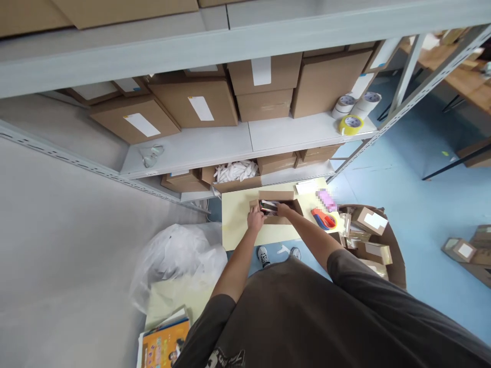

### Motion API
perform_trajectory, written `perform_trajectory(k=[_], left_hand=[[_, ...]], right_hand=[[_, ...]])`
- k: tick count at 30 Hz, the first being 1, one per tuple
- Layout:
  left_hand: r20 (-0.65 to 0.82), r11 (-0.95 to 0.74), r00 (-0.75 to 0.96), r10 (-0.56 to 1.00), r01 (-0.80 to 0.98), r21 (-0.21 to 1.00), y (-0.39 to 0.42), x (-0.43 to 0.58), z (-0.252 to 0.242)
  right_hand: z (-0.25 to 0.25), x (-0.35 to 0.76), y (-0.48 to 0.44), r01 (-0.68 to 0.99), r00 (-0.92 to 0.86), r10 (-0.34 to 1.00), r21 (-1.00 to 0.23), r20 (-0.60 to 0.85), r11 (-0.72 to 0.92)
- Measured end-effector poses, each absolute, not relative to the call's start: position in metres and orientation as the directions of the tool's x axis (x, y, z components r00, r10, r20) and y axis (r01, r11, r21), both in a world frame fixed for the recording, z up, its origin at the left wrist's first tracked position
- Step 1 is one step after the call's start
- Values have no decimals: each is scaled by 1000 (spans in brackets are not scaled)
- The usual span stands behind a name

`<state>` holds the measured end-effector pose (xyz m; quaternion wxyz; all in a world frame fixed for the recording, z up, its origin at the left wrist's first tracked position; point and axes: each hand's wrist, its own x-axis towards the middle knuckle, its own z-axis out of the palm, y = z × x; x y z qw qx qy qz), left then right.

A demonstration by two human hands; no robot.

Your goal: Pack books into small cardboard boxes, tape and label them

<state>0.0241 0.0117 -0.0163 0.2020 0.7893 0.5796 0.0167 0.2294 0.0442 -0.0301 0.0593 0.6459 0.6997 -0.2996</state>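
Near the centre of the frame, on a pale yellow table (238, 204), sits a small open cardboard box (276, 207) with its flaps up. Left hand (255, 220) rests against the box's left side, fingers curled on the flap; a firm grip on it cannot be confirmed at this size. Right hand (283, 208) reaches into the box opening, fingers closed around a dark item (268, 206) inside; item too small to identify. Just right of the box, on the table edge: a red-and-blue tape dispenser (323, 219). Lower right of that, a large round cardboard bin (397, 255) holding several small labelled cartons (370, 221). Upper half of frame: grey metal shelving (215, 145) stacked with brown boxes (194, 102) bearing white labels; tape rolls (351, 124), one yellow, at the shelf's right end. Lower left: a clear plastic bag (176, 266) on the floor, and a colourful orange book (164, 347) at the bottom edge. Floor at right is blue.
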Motion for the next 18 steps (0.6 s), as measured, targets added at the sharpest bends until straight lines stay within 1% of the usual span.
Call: perform_trajectory(k=[2,4,7,9,11,13,16,18], left_hand=[[-167,-257,330,929,901,349,10,24,-15],[-146,-291,368,918,877,382,10,22,-16],[-160,-344,443,882,838,424,14,17,-19],[-174,-336,439,882,842,421,16,15,-22],[-186,-304,401,897,864,402,16,13,-25],[-194,-288,381,904,878,381,15,13,-26],[-191,-337,424,885,867,366,10,15,-28],[-203,-380,472,858,849,366,7,16,-29]], right_hand=[[-24,234,29,937,-118,867,-344,-484,-64],[-17,238,14,928,-97,882,-363,-460,-87],[-7,243,-2,910,-45,912,-393,-407,-130],[-1,248,-9,899,-17,928,-412,-371,-149],[4,256,-16,885,-27,952,-450,-304,-119],[8,268,-25,860,-56,981,-507,-188,-48],[12,292,-42,835,-48,999,-550,-25,27],[13,307,-54,841,-5,1000,-541,9,9]])
